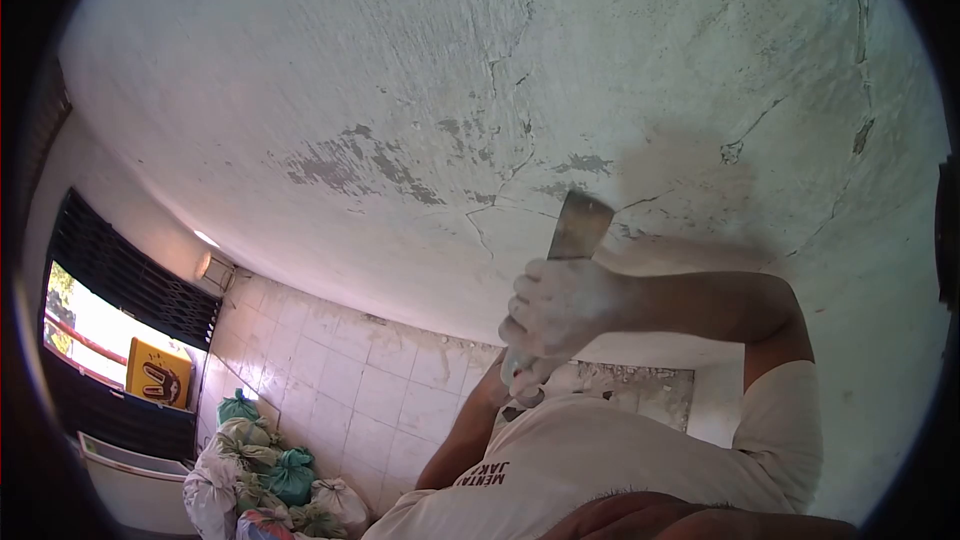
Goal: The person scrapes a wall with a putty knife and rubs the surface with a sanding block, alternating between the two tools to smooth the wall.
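A scraper (580, 227) with a broad, dulled metal blade points up at the cracked, pale plaster surface (400, 70). My right hand (568, 305), coated in white dust, is wrapped round the scraper just below the blade. Lower down, my left hand (527, 382) is closed at the handle's end, partly hidden behind the right one. The blade's edge lies close to grey bare patches (375, 165) where the paint has come off. Long cracks run through the plaster around it.
Several tied sacks (240, 465) are piled at lower left against a white tiled wall (340, 360). Beyond them are a window with dark folding grilles (135, 265), a yellow box (158, 373) and a white chest-like unit (135, 480).
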Available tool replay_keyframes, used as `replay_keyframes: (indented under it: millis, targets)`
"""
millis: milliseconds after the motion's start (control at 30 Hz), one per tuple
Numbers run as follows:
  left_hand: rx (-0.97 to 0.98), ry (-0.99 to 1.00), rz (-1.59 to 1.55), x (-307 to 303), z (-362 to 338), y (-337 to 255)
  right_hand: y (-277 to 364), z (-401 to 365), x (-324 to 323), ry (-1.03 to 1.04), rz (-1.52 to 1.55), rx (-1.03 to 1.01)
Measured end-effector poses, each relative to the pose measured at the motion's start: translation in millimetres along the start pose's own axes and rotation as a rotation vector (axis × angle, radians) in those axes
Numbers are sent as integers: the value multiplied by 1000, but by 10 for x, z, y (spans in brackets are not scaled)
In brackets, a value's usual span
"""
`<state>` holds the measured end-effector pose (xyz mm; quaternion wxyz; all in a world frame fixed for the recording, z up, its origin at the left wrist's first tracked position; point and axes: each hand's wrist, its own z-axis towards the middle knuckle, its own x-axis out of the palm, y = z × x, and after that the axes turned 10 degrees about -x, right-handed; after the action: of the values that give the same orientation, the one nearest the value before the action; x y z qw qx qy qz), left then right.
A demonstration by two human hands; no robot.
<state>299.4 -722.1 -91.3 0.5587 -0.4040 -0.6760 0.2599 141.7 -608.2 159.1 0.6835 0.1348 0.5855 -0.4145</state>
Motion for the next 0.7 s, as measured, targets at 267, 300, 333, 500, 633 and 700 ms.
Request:
replay_keyframes:
  millis: [267,300,333,500,633,700]
  targets:
    - [20,13,12,-12,0,28,-12,46,-201,232,66,68]
    - [21,16,12,-20,4,22,27,23,-134,208,54,25]
    - [23,15,16,-23,6,25,130,6,-15,183,44,-17]
    - [29,27,19,-20,11,38,-24,21,-299,232,64,24]
    - [42,36,34,-44,27,52,141,112,-143,328,139,24]
    - [57,43,45,-54,16,56,220,62,-13,214,88,-26]
